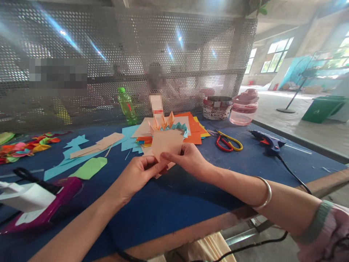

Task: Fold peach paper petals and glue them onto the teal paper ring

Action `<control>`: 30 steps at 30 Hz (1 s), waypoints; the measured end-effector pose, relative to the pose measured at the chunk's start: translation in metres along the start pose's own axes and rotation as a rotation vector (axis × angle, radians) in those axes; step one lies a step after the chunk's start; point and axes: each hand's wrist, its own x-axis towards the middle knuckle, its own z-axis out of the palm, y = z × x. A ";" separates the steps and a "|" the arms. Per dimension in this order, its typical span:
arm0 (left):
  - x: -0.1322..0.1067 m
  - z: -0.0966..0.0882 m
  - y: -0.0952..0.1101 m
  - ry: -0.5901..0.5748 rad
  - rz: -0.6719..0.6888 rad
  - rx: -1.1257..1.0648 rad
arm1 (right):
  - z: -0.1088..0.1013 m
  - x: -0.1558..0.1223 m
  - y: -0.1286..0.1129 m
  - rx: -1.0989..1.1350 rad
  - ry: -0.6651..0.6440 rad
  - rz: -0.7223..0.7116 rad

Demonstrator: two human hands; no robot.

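Note:
Both hands hold one peach-coloured sheet of paper (167,143) above the blue table top (191,196). My left hand (141,174) pinches its lower left corner, fingers closed. My right hand (188,158) grips its lower right edge with thumb on top; a silver bangle (265,193) sits on that wrist. Just behind the sheet lie folded orange and teal paper shapes (167,123) on a stack of coloured sheets (195,133).
Red and yellow scissors (227,142) and a blue glue gun (267,141) with its cord lie at the right. A pink jar (244,109), a round tin (217,107) and a green bottle (127,105) stand by the perforated screen. Paper scraps (89,153) and a magenta tool (46,207) lie left.

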 end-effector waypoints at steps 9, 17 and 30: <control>0.001 -0.002 -0.001 -0.001 0.024 0.160 | 0.002 -0.004 -0.002 -0.038 -0.042 -0.002; -0.001 -0.001 0.005 0.048 -0.013 0.073 | 0.002 0.000 0.001 0.096 -0.061 0.018; 0.001 -0.001 0.006 0.160 -0.004 0.048 | 0.000 0.001 -0.003 -0.034 -0.041 0.005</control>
